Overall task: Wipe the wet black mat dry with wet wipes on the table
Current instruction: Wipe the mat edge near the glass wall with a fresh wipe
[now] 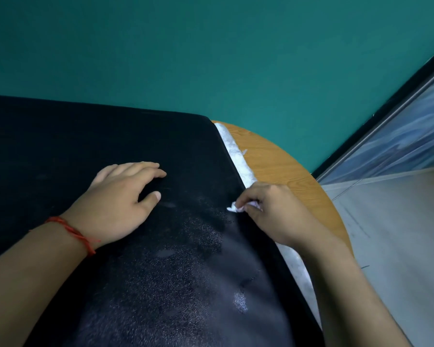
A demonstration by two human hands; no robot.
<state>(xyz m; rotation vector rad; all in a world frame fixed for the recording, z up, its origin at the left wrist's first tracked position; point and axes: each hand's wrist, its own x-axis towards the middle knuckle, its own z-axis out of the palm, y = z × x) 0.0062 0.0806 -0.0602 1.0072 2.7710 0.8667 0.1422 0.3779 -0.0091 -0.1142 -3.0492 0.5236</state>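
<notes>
Black mat point(110, 136) is lying flat across the desk point(281, 166), covering most of it. Only a curved wooden edge of the desk is showing at the right. The mat's near half is glistening with fine droplets, and a wet patch point(239, 300) is shining near the lower right. The far half is looking dull and dark.

A small crumpled white wipe point(236, 208) is sitting on the mat close to its right edge, pinched in the grip of the right hand point(273, 211). The fingers are curling tight round it, and a bit of it is poking out to the left.

Left hand point(118, 199) is resting palm down on the mat, left of the wipe and apart from it. Its grip is lying wide and relaxed, holding nothing. A red thread point(78, 234) is circling the left wrist. Both bare forearms are reaching in from the bottom edge over the mat.

A white strip point(238, 161) of fluffy material is running along the mat's right edge, between the mat and the bare desk wood. Cannot tell what it is.

A teal wall point(211, 46) is filling the top behind the desk. Grey floor point(398, 234) is showing at the right, and a metal-framed glass panel point(411, 126) is meeting the wall in the corner.
</notes>
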